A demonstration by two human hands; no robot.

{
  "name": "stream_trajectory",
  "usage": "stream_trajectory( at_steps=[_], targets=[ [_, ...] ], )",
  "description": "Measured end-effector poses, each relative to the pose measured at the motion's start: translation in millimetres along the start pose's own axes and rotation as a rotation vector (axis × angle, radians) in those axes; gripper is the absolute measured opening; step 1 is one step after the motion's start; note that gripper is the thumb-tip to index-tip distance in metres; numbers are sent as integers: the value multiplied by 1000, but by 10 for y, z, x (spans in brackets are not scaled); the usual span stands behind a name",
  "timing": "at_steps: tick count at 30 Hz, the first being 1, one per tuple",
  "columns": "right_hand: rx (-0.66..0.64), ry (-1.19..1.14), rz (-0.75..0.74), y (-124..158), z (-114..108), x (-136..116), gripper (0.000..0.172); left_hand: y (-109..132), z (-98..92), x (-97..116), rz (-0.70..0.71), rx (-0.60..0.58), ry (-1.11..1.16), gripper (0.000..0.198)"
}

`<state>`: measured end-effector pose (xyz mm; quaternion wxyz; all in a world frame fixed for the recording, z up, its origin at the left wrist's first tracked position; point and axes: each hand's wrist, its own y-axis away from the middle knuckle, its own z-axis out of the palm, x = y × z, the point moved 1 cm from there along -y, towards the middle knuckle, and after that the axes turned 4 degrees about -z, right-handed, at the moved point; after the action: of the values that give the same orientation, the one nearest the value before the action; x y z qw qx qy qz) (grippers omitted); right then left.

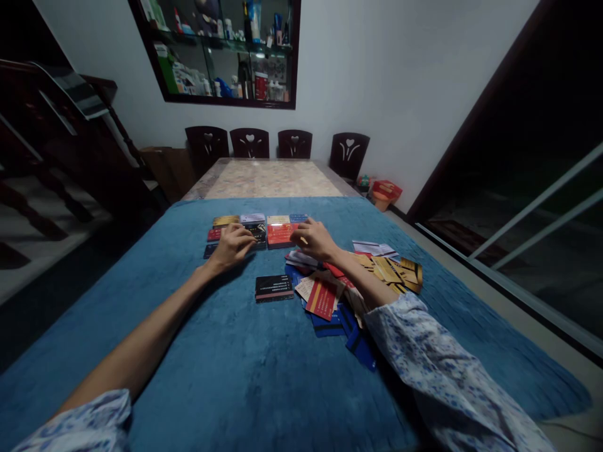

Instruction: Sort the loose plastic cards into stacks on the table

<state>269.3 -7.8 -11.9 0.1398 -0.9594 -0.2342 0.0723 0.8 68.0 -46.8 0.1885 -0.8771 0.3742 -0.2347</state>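
Note:
Small stacks of cards (257, 227) lie in rows on the blue cloth (235, 364) ahead of me. My left hand (233, 245) rests on the dark stack in the middle, fingers curled down onto it. My right hand (313, 238) sits beside the red stack (279, 234), fingers bent and touching its right edge. A single black card (274, 288) lies alone nearer to me. A loose heap of red, blue, white and gold cards (348, 285) spreads under and around my right forearm.
Beyond the cloth the table's pale marble top (268, 179) shows, with several dark chairs (249, 143) against the wall. A glass cabinet (221, 50) of bottles hangs above. A staircase (42, 157) is at left, a glass door (532, 213) at right.

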Motion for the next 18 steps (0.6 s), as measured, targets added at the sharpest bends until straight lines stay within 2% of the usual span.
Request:
stream_trajectory(
  at_steps=[11,18],
  targets=[
    [39,-4,-3,352,-18,63,26,-1,194,428,171,-87,17,25],
    [-44,-18,33,465,54,139,24,-59,384,672,186,-159,25,29]
  ],
)
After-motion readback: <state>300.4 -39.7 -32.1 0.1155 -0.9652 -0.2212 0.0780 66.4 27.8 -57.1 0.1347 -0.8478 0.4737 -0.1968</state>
